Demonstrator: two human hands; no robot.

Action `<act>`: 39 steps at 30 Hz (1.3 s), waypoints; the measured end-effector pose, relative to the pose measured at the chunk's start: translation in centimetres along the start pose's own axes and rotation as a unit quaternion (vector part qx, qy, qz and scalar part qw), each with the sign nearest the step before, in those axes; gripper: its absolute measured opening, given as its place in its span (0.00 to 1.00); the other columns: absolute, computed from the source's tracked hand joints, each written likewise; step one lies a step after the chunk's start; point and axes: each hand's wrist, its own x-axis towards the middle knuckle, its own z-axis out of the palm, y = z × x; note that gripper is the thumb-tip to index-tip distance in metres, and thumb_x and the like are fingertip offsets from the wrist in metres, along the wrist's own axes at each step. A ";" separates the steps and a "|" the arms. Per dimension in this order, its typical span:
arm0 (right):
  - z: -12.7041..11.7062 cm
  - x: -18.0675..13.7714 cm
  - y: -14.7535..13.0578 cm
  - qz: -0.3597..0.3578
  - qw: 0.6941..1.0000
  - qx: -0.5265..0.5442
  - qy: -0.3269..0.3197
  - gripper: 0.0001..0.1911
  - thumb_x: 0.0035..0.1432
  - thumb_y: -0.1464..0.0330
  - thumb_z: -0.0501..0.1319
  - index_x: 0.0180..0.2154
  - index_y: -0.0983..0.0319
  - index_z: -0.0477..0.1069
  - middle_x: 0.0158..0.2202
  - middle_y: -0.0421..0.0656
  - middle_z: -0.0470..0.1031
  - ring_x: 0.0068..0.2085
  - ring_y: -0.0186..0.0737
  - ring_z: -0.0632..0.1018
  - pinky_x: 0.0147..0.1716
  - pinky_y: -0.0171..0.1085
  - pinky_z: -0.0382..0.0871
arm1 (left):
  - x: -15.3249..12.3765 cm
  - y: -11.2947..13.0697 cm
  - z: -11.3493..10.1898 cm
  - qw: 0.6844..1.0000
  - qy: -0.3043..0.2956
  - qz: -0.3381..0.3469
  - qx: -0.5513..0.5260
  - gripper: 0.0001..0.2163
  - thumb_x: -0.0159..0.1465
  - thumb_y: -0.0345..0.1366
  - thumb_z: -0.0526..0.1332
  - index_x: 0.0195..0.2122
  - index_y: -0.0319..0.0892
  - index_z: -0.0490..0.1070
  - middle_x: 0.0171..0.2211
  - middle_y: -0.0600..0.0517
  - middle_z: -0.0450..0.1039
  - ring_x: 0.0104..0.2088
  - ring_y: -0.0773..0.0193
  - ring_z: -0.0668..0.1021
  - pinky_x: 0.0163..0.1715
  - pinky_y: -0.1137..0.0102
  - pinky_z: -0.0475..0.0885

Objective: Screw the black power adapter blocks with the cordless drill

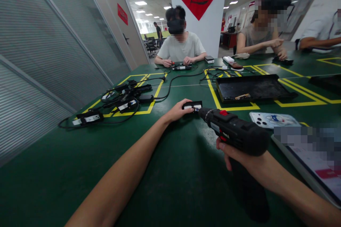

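My right hand (239, 154) is wrapped round the grip of a black cordless drill (236, 129) with red accents. The drill's chuck points forward and left, at a small black casing (199, 103) with a white part inside. My left hand (179, 110) grips this casing from its left side, fingers over its near edge, and holds it on the green table (170, 163). The drill tip is at the casing's right end; whether it touches a screw there is too small to tell.
Black power adapters and cables (128, 97) lie in a heap at left. A black tray (253, 88) stands at right, beyond a phone (274, 120) and a laptop-like device (311, 159). Across the table, one person (181, 46) handles parts; another (262, 39) sits at right.
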 end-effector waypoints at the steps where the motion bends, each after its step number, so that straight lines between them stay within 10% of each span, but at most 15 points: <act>1: 0.0 0.0 0.0 0.001 1.000 -0.002 -0.002 0.12 0.59 0.58 0.56 0.33 0.60 0.69 0.20 0.38 0.72 0.26 0.37 0.71 0.30 0.39 0.63 | 0.0 -0.1 0.0 1.000 0.000 0.001 -0.001 0.24 0.55 0.47 0.59 0.50 0.41 0.63 0.44 0.48 0.69 0.42 0.60 0.72 0.43 0.65 0.68; 15: -0.2 -0.1 -0.1 0.004 0.998 -0.060 -0.007 0.20 0.61 0.57 0.53 0.21 0.60 0.68 0.23 0.41 0.72 0.29 0.40 0.72 0.35 0.44 0.63 | 0.0 -0.3 0.1 1.000 -0.001 0.004 -0.020 0.24 0.54 0.46 0.60 0.50 0.41 0.63 0.44 0.49 0.70 0.42 0.59 0.73 0.44 0.65 0.67; 39: 0.0 0.2 0.1 -0.007 1.000 -0.012 -0.001 0.12 0.60 0.59 0.55 0.33 0.60 0.70 0.21 0.38 0.72 0.28 0.40 0.73 0.34 0.42 0.64 | 0.0 -0.3 0.0 1.000 -0.005 0.017 -0.016 0.23 0.55 0.46 0.60 0.50 0.41 0.63 0.45 0.48 0.68 0.42 0.60 0.71 0.45 0.65 0.66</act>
